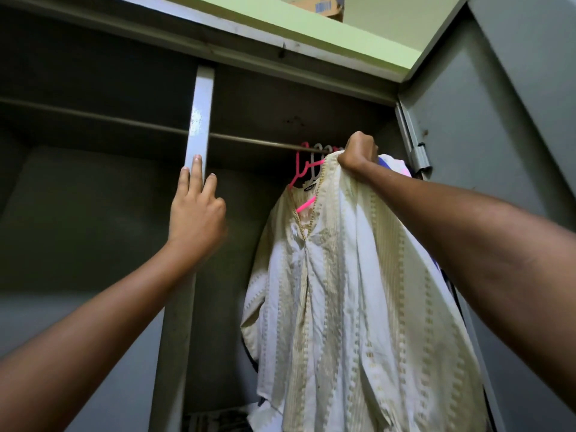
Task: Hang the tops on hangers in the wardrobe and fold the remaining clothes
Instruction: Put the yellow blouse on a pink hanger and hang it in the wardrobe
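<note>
The right hand [358,152], fisted on the shoulder of the cream, gold-striped cotton top [343,291], holds its pink plastic hanger [300,173] on the horizontal metal wardrobe rail [124,121], while the left hand [196,210] rests loose-fingered on the grey wardrobe post [199,120], farther away

A pale green wall [314,24] and ceiling showed above the cabinet at twelve o'clock, with a cardboard box [324,6] resting up there. A grey metal door [486,126] stood open at three o'clock, its hinge [421,157] visible at the frame. The interior panels [78,213] were dark grey and dimly lit, brighter light falling from above
</note>
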Demonstrator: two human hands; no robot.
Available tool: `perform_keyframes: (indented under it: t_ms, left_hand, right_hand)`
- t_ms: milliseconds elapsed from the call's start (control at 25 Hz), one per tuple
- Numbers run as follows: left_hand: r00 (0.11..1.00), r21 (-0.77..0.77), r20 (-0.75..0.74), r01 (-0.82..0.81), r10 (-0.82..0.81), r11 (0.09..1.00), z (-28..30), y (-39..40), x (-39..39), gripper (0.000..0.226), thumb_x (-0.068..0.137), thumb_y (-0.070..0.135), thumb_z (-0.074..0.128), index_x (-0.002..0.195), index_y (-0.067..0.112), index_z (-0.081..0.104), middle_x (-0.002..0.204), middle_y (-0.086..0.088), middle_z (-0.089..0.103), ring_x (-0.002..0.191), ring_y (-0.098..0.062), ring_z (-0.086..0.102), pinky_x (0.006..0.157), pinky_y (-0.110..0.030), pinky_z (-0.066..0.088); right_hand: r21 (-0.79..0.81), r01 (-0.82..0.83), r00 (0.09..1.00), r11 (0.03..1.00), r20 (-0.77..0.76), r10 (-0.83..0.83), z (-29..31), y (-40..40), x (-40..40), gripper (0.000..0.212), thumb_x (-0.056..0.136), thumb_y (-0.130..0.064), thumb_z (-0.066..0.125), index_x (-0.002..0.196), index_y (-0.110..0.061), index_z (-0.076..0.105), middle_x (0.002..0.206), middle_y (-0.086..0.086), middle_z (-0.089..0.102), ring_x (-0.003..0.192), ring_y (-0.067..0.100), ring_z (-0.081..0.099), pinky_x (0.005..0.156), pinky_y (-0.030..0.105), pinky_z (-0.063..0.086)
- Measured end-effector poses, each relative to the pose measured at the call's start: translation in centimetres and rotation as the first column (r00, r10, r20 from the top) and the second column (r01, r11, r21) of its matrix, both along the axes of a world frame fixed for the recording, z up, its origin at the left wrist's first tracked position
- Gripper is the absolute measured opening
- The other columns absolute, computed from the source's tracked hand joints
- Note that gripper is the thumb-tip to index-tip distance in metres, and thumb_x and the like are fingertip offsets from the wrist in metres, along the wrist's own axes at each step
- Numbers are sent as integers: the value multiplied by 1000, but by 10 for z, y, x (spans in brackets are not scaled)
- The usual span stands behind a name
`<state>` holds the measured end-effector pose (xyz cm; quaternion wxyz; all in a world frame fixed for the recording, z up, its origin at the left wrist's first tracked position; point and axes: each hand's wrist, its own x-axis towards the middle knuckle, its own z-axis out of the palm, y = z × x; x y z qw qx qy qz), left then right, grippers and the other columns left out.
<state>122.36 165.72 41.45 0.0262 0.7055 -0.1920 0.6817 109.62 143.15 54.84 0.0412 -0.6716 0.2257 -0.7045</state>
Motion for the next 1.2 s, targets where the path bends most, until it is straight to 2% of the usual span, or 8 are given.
perform_keyframes:
  t_ms: [320,480,560,640,760,880,1000,1200]
  left_hand:
    - [995,155,27,-95,92,983,-30,-12,-7,37,93,34,40,115,15,63,155,-17,16,143,-37,-9,115,-48,-7]
    - [953,274,-298,138,-52,952,-79,-52,-3,34,91,40,48,105,15,66,150,-16,29,144,-33,4,116,-46,2]
    - [733,117,-616,447,-288,887,-99,-74,5,32,88,38,56,104,12,67,135,-14,50,132,-28,36,108,-37,30]
    - [280,-108,-861,715,-425,690,-123,-96,7,27,88,33,61,104,11,64,113,-7,61,103,-20,53,80,-27,41]
    - [-68,-161,-979,840,-193,519,-168,-123,-2,35,93,22,53,127,13,49,115,-2,54,99,-17,52,75,-27,44]
    - [16,30,-999,852,30,522,-213,-146,-6,50,97,26,47,143,12,32,143,-6,39,124,-21,43,99,-30,37]
    - [192,258,-966,667,173,699,-243,-160,5,70,96,58,27,149,14,17,155,-8,20,141,-27,22,113,-40,17]
    - [128,32,-991,540,-45,841,-251,-171,14,85,87,68,35,148,11,18,153,-12,22,140,-32,21,113,-45,17]
  right_hand:
    - [64,-32,999,997,37,29,-19,9,-7,27,85,-14,63,110,-5,62,117,13,61,110,28,58,86,32,46]
    - [167,-60,998,984,2,60,-64,17,-19,41,82,-17,68,119,-4,55,125,11,57,116,26,53,87,28,43]
    - [249,-128,992,960,11,129,-99,18,-21,45,79,-20,71,118,-3,55,124,12,57,115,27,54,85,29,44]
    - [294,-143,987,945,-28,158,-148,15,-14,46,75,-22,73,113,-3,57,120,14,59,111,30,56,84,31,46]
    - [352,-179,961,919,-138,240,-235,6,7,46,69,-25,76,108,-6,60,110,15,64,102,32,61,83,38,52]
    - [486,-126,900,865,-310,306,-314,-8,20,43,69,-29,78,100,-4,63,102,13,67,95,31,63,76,36,54]
    - [577,9,839,816,-448,308,-358,-21,25,46,77,-37,73,103,-1,61,109,15,65,99,32,61,73,33,48]
    - [409,-70,945,910,-264,191,-366,-6,26,79,78,-38,72,134,0,31,128,20,50,114,36,52,85,39,46]
